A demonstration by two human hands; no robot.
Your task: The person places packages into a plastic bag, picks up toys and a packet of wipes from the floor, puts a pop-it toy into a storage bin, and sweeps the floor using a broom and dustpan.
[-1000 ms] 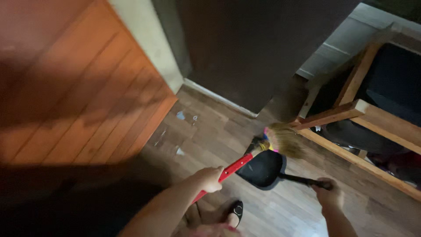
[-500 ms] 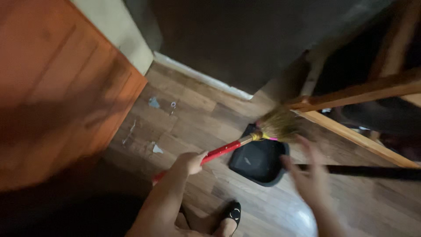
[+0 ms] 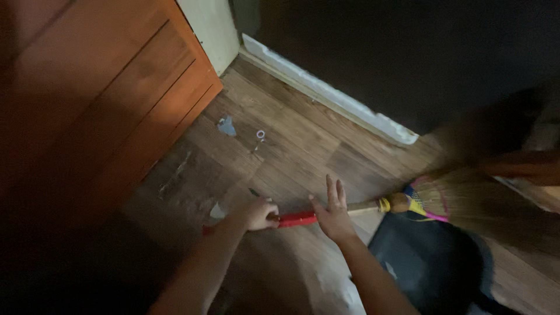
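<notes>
The person's left hand point(image 3: 256, 213) is closed around the red handle point(image 3: 297, 219) of a hand broom point(image 3: 408, 205), its grip clamped on the handle near the middle of the view. The broom lies low and nearly level over the wooden plank floor point(image 3: 303, 146), running from the left hand out to the right, where the red handle gives way to a pale wooden neck, a yellow band and a fan of straw bristles point(image 3: 472, 201) bound with pink and blue cord. The bristles are blurred, and their far right end fades into shadow.

The right hand point(image 3: 332, 213) is open, fingers spread and pointing away from the person. Its palm sits at the handle just right of the red section; the picture does not show whether it touches the handle. It holds nothing.

A black dustpan point(image 3: 431, 262) rests on the floor at the near right, just below the broom's neck and bristles and beside the right forearm.

On the floor farther off to the left lie small scraps: a pale blue-grey piece point(image 3: 226, 126) and a little ring-shaped bit point(image 3: 260, 135) just to its right. Another pale scrap point(image 3: 217, 211) lies just left of the left hand. A reddish wooden cabinet point(image 3: 105, 99) fills the left side, and a white baseboard point(image 3: 326, 93) runs along the foot of a dark wall at the far side.
</notes>
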